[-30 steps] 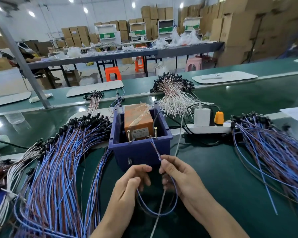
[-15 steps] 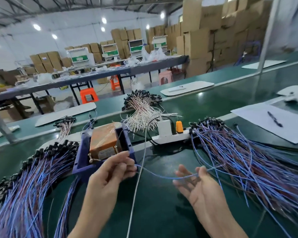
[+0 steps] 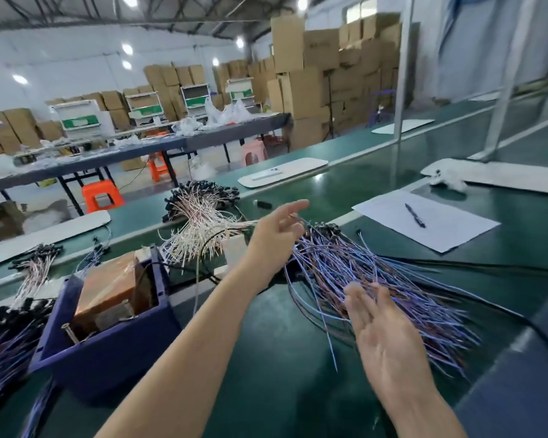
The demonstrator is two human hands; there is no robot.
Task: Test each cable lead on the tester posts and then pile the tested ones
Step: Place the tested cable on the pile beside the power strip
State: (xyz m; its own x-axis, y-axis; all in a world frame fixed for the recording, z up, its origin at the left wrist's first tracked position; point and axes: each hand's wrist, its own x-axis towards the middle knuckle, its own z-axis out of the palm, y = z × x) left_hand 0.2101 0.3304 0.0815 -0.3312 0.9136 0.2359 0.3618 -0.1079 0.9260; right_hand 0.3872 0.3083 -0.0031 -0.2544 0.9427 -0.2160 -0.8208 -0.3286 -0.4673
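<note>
Logged white paper sheet [image 3: 440,230] on green bench [image 3: 355,181], right, with dark pen [image 3: 415,215] lying on it. Noted flat white board [image 3: 282,176] farther off on same bench. Beyond, saw long dark table [image 3: 124,159] strewn with clear bags; orange stool [image 3: 102,197] and pink stool [image 3: 254,152] beside it. Found cardboard boxes [image 3: 301,86] stacked along far wall.

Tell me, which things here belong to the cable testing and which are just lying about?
Job: blue tester box, metal post, right pile of leads, left pile of leads, left hand, right hand.
Lying about: paper sheet, pen, orange stool.
</note>
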